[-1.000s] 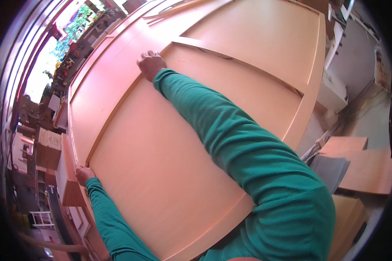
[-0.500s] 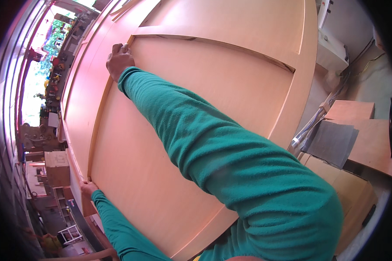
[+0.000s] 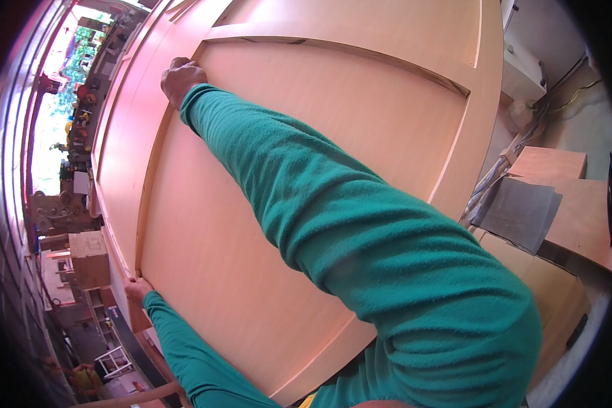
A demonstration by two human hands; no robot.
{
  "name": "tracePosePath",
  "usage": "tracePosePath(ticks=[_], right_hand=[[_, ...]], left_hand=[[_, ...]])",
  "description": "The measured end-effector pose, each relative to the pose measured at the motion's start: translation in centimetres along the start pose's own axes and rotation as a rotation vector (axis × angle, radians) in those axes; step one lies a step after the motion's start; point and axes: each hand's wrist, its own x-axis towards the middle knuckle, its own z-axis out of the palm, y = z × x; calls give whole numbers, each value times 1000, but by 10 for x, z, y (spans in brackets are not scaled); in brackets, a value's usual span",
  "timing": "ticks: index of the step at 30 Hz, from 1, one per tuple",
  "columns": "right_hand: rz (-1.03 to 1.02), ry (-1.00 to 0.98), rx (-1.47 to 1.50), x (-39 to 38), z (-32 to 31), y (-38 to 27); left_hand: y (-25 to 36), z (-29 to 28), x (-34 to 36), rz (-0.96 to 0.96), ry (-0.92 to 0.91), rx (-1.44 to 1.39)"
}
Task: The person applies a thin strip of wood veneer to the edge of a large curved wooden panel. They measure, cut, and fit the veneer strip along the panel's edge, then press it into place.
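A large pale wooden panel (image 3: 204, 224), framed with raised wooden rails, lies in front of me. A thin wooden strip (image 3: 146, 180) runs along the left edge of its recess. At the far end of that edge my right hand (image 3: 182, 79) is closed, its fingers curled at the strip near the corner. My left hand (image 3: 137, 288) is closed at the near end, with thumb and fingertips pinching by the strip's end. My right forearm crosses over the panel. Whether the strip is loose or fixed I cannot tell.
Cardboard boxes (image 3: 523, 268) and dark grey sheets (image 3: 517, 212) stand to the right, near cables on the floor. On the left are a wooden box (image 3: 88, 258), a white metal frame (image 3: 114, 362) and a cluttered row of tools by a bright opening.
The view has shifted slightly, so the panel's far rail sits higher. My right hand has moved a little farther up and left; its fingers are curled tighter. The left hand stays at the near corner.
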Motion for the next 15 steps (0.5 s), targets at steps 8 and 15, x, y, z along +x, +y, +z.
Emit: tracePosePath(ticks=[8,15], right_hand=[[10,-12,24,6,-5,1],[-57,-26,-32,8,-10,2]], left_hand=[[9,-11,-9,-49,-10,-28],[-22,10,14,26,40,36]])
